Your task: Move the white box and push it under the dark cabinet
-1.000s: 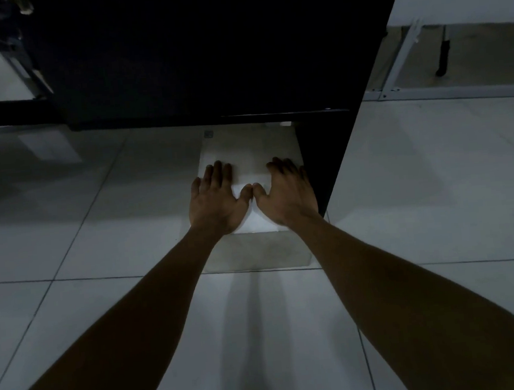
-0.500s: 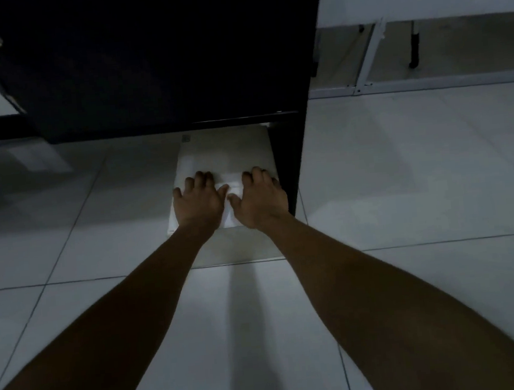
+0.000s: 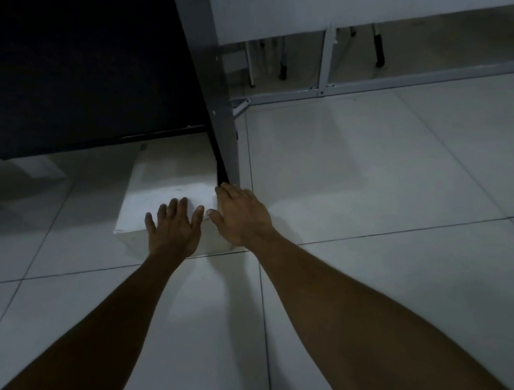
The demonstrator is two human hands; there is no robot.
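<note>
The white box (image 3: 171, 183) lies on the tiled floor with its far end under the front edge of the dark cabinet (image 3: 76, 67). My left hand (image 3: 171, 230) rests flat against the box's near edge, fingers spread. My right hand (image 3: 241, 216) lies flat at the box's near right corner, its fingertips touching the foot of the cabinet's grey side panel (image 3: 222, 110). Neither hand grips anything. The far end of the box is hidden in the cabinet's shadow.
Pale glossy floor tiles (image 3: 371, 169) stretch to the right and toward me. A white metal frame (image 3: 327, 89) runs along the floor at the back right, with thin dark-tipped legs (image 3: 378, 50) behind it under a white surface.
The view has swung left, so the cabinet and box now sit left of centre. My hands have slid back from the box's top to its near edge, the right one now by the cabinet's side panel.
</note>
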